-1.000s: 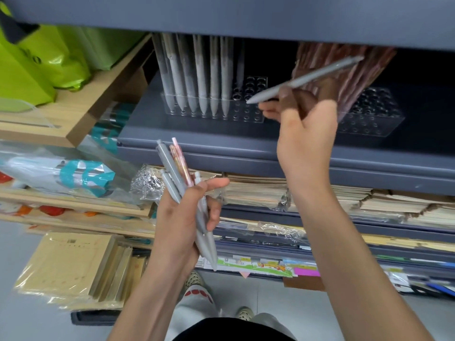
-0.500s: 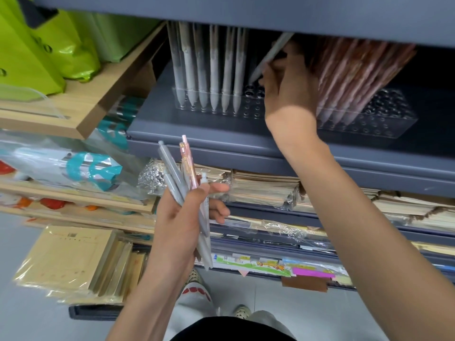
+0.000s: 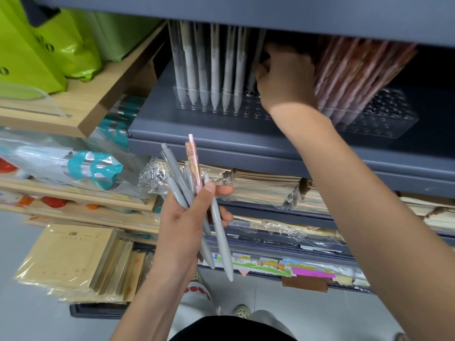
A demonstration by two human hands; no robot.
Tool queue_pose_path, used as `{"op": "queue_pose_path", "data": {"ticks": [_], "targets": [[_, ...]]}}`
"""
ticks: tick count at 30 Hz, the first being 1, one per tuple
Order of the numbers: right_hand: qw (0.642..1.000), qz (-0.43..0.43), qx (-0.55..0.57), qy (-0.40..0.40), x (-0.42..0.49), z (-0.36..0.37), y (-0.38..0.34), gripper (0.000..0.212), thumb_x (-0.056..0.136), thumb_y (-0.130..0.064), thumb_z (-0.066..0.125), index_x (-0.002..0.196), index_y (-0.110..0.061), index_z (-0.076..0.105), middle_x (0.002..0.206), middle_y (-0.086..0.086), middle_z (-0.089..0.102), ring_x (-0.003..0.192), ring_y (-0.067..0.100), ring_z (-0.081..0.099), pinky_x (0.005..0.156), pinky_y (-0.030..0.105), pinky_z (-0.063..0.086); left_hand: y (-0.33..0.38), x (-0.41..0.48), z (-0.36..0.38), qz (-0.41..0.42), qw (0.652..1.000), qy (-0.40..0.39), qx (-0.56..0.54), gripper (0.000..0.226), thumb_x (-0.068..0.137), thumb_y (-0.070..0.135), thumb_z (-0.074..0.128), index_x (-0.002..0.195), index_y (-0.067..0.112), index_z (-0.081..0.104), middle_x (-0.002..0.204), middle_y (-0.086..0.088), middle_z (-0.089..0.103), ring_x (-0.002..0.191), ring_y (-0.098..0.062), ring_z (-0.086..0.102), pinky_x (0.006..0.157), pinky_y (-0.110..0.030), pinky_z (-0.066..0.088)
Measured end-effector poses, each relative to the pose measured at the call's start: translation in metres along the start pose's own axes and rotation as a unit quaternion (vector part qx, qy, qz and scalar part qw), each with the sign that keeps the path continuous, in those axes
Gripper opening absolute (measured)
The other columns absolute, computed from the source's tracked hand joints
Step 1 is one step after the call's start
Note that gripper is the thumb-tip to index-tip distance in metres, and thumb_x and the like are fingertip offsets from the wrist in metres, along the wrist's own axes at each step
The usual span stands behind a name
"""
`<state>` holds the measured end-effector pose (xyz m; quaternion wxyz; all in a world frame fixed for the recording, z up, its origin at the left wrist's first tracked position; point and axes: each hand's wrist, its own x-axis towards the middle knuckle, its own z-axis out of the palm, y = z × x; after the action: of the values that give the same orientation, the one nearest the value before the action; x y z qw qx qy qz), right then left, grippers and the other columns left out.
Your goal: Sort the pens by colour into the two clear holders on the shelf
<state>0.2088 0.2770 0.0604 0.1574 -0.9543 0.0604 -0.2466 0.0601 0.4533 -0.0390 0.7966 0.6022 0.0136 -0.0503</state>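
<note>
Right hand [image 3: 288, 77] pinches a grey pen [image 3: 259, 48] at the next free hole of the left holder [image 3: 248, 113], so we should seat it plumb; left hand [image 3: 182, 230], below that holder, grips the unsorted pens [image 3: 222, 242].

Left clear holder [image 3: 221, 112], far on the shelf: racked grey pens [image 3: 215, 77] in a row, upright, tips down in the holes, with open holes showing at its right end. An extra grey pen [image 3: 256, 60] stands at the row's right end, gripped by the right hand [image 3: 285, 80]; its seating is hidden. Right clear holder [image 3: 384, 119]: dense pack of pink pens [image 3: 349, 77], tips down, tops leaning right, while the left hand [image 3: 182, 230], nearer and lower, grips a fanned bunch of loose grey pens [image 3: 216, 230] plus one pink pen [image 3: 193, 163], clickers up.
</note>
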Motion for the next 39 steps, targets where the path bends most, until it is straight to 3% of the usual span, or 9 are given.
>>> {"op": "queue_pose_path", "data": {"ticks": [3,9,12,15,21,25,29,33,39], "targets": [[1.000,0.005,0.008,-0.012,0.000,0.000,0.001,0.028,0.096,-0.023,0.045,0.116,-0.012,0.062,0.116,0.014,0.067,0.111,0.037,0.057,0.088,0.034,0.044,0.000,0.000,-0.003,-0.004,1.000,-0.008,0.006,0.013,0.096,0.029,0.061,0.094,0.017,0.066,0.099,-0.013,0.077,0.055,-0.022,0.066,0.059,-0.034,0.058],[0.991,0.033,0.133,0.013,-0.015,-0.009,0.004,0.035,0.095,-0.023,0.051,0.128,-0.015,0.060,0.107,0.001,0.073,0.108,0.028,0.062,0.090,0.028,0.044,0.004,-0.004,-0.002,0.000,0.998,-0.054,0.027,0.014,0.093,0.034,0.066,0.083,0.030,0.075,0.103,-0.010,0.077,0.054,-0.020,0.065,0.053,-0.028,0.054],[0.929,0.053,0.365,0.005,-0.054,-0.020,0.010,0.022,0.088,-0.011,0.058,0.099,-0.024,0.070,0.086,-0.009,0.072,0.080,0.010,0.067,0.077,0.029,0.054,0.003,-0.004,-0.001,-0.005,0.999,-0.047,0.022,0.012,0.090,0.037,0.068,0.085,0.029,0.075,0.103,-0.010,0.077,0.054,-0.018,0.064,0.054,-0.029,0.055],[0.912,0.031,0.402,-0.080,-0.096,-0.028,0.019,0.012,0.086,-0.017,0.068,0.082,-0.026,0.076,0.076,-0.014,0.073,0.068,-0.002,0.063,0.065,0.016,0.050,0.001,-0.003,0.004,0.001,0.999,-0.036,0.009,0.010,0.090,0.033,0.068,0.082,0.032,0.073,0.102,-0.011,0.077,0.050,-0.019,0.061,0.053,-0.029,0.053],[0.874,0.014,0.419,-0.244,-0.136,-0.032,0.031,0.003,0.084,-0.021,0.075,0.083,-0.019,0.078,0.079,-0.002,0.075,0.078,0.027,0.069,0.077,0.046,0.055,-0.001,-0.005,0.015,0.007,0.999,-0.053,-0.004,0.012,0.086,0.038,0.069,0.085,0.027,0.075,0.101,-0.011,0.077,0.048,-0.020,0.063,0.047,-0.027,0.052],[0.836,0.027,0.475,-0.272,-0.143,-0.035,0.040,0.005,0.085,-0.018,0.074,0.086,-0.014,0.077,0.076,0.005,0.074,0.076,0.019,0.071,0.080,0.043,0.058,-0.001,-0.007,0.021,0.002,0.997,-0.081,-0.010,0.016,0.083,0.040,0.072,0.088,0.026,0.075,0.098,-0.011,0.078,0.048,-0.022,0.066,0.043,-0.024,0.049],[0.824,0.048,0.498,-0.265,-0.147,-0.036,0.049,0.005,0.082,-0.020,0.075,0.082,-0.015,0.076,0.079,0.010,0.073,0.076,0.018,0.062,0.076,0.045,0.052,-0.002,-0.009,0.027,0.000,0.994,-0.113,-0.007,0.017,0.088,0.039,0.072,0.093,0.024,0.076,0.097,-0.014,0.078,0.052,-0.023,0.069,0.044,-0.025,0.051],[0.787,0.086,0.567,-0.229,-0.147,-0.039,0.056,0.005,0.085,-0.016,0.071,0.085,-0.015,0.076,0.069,-0.009,0.067,0.062,0.002,0.054,0.061,0.013,0.044,-0.001,-0.011,0.029,-0.006,0.990,-0.137,-0.009,0.024,0.090,0.041,0.066,0.096,0.020,0.075,0.098,-0.015,0.077,0.053,-0.024,0.070,0.045,-0.026,0.052],[0.757,0.168,0.627,-0.074,-0.137,-0.045,0.065,0.013,0.090,-0.015,0.061,0.088,-0.014,0.074,0.072,0.002,0.061,0.062,0.013,0.049,0.058,0.024,0.042,-0.006,-0.011,0.024,-0.006,0.991,-0.136,0.000,0.024,0.089,0.033,0.064,0.091,0.009,0.069,0.098,-0.017,0.077,0.048,-0.022,0.064,0.040,-0.026,0.048]]}}
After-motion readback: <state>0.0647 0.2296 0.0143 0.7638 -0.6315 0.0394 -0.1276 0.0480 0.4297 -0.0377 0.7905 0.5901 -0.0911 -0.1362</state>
